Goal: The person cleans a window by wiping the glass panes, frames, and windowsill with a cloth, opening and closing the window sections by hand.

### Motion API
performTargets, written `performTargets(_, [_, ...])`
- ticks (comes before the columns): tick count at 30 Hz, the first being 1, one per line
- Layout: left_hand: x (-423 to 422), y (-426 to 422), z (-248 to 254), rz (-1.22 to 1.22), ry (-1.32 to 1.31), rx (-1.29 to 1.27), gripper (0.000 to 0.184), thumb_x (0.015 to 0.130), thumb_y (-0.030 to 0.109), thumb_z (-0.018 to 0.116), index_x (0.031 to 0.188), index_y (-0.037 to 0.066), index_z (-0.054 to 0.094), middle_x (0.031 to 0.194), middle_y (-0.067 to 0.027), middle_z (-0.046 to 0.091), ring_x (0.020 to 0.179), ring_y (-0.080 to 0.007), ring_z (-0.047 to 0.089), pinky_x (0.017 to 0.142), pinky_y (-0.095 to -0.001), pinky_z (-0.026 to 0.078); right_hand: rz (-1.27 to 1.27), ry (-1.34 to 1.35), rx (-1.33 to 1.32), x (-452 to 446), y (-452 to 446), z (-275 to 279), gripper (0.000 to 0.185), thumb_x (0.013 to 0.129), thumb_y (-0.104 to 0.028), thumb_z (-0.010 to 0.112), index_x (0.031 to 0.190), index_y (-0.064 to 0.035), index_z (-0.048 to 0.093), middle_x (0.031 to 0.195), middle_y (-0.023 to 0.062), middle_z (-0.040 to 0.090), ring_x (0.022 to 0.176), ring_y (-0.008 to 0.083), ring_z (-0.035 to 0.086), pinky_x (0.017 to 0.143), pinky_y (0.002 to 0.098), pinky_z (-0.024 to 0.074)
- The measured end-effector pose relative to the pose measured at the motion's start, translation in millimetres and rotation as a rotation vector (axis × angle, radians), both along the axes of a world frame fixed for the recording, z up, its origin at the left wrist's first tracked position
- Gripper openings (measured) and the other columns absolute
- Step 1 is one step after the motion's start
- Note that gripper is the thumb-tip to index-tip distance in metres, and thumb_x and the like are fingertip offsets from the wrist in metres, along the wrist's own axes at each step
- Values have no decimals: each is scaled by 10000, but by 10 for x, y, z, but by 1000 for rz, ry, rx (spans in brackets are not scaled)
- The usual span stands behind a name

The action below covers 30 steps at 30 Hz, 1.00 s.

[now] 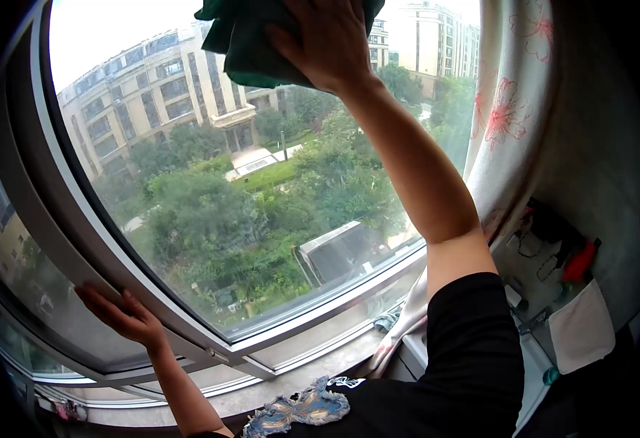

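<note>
High on the window pane, my right hand presses a dark green cloth against the glass. Its palm lies over the cloth, and the top of both runs out of view. Folded edges of the cloth stick out to the left of the hand. My left hand rests with outstretched fingers against the grey window frame at the lower left, and holds nothing.
A pale curtain with red flowers hangs along the right side of the window. Below runs the sill, with a crumpled bluish cloth on it. At the right are a white cloth and a red item.
</note>
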<state>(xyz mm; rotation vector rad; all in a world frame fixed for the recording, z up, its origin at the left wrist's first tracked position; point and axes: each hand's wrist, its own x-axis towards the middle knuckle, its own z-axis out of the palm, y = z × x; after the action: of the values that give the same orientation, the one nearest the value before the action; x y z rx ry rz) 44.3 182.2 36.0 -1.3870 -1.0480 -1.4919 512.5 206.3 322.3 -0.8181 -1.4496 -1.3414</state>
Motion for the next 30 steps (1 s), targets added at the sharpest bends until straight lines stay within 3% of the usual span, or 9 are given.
performTargets(4, [44, 8, -2, 13, 8, 27, 583, 1101, 230, 484, 1627, 65, 293, 1663, -194, 307, 1523, -376, 326, 1233, -499, 296, -45, 245, 81, 1340, -47, -171, 628, 976, -417, 579, 1496, -71, 511, 1596, 215, 394, 1504, 455, 295, 1239, 584, 205])
performTargets(6, [55, 48, -39, 33, 21, 31, 573, 1102, 225, 490, 1621, 62, 309, 1656, -194, 323, 1521, -369, 333, 1232, -494, 296, -58, 152, 218, 2248, 107, -372, 521, 1036, -425, 512, 1469, -137, 540, 1456, 168, 556, 1456, 365, 410, 1207, 531, 255])
performTargets(8, [90, 21, -33, 0, -11, 35, 570, 1104, 230, 492, 1619, 61, 314, 1653, -195, 327, 1520, -367, 335, 1235, -489, 291, -130, 183, 146, 2842, 51, -687, 524, 1076, -380, 469, 1436, -2, 516, 1406, 247, 574, 1389, 404, 472, 1170, 477, 308])
performTargets(13, [79, 46, -39, 47, -2, 23, 569, 1113, 268, 473, 1616, 55, 313, 1649, -201, 329, 1513, -374, 342, 1228, -487, 298, 171, 669, -72, 4201, 346, -2009, 440, 1112, -346, 422, 1185, 26, 647, 1129, 107, 656, 1047, 258, 610, 940, 345, 445])
performTargets(15, [99, 25, -34, 16, -16, 8, 554, 1128, 280, 405, 1619, 46, 302, 1656, -206, 312, 1523, -370, 324, 1242, -484, 266, 623, 844, -19, 4019, 350, -2133, 425, 1123, -324, 418, 1086, 18, 668, 1014, 59, 662, 938, 196, 614, 865, 312, 455])
performTargets(18, [130, 25, -34, -40, -53, -13, 598, 1120, 340, 346, 1632, 42, 267, 1677, -205, 268, 1551, -368, 265, 1261, -481, 193, 747, 930, -22, 3576, 238, -2047, 440, 1120, -355, 412, 1083, 3, 665, 999, 113, 682, 947, 236, 641, 914, 360, 461])
performTargets(20, [150, 13, -24, -48, -81, -22, 625, 1108, 361, 359, 1635, 41, 257, 1678, -209, 265, 1551, -374, 263, 1259, -484, 191, -348, 840, 93, 2714, 156, -1884, 488, 1113, -384, 377, 1164, 11, 660, 1216, 219, 660, 1169, 337, 610, 1053, 463, 409])
performTargets(24, [69, 38, -77, -25, -72, -33, 637, 1109, 375, 366, 1641, 49, 239, 1679, -216, 255, 1549, -388, 262, 1257, -498, 195, -108, 653, 106, 1069, 235, -1825, 588, 1067, -449, 397, 1276, 36, 655, 1595, 293, 343, 1532, 499, 199, 1218, 652, 142])
performTargets(30, [66, 2, -3, 4, 36, 57, 614, 1097, 264, 496, 1623, 29, 283, 1664, -215, 293, 1522, -411, 315, 1230, -508, 285, -82, 407, 47, -1254, 56, -1336, 552, 1074, -395, 404, 1393, 29, 555, 1510, 271, 449, 1499, 459, 300, 1231, 581, 204])
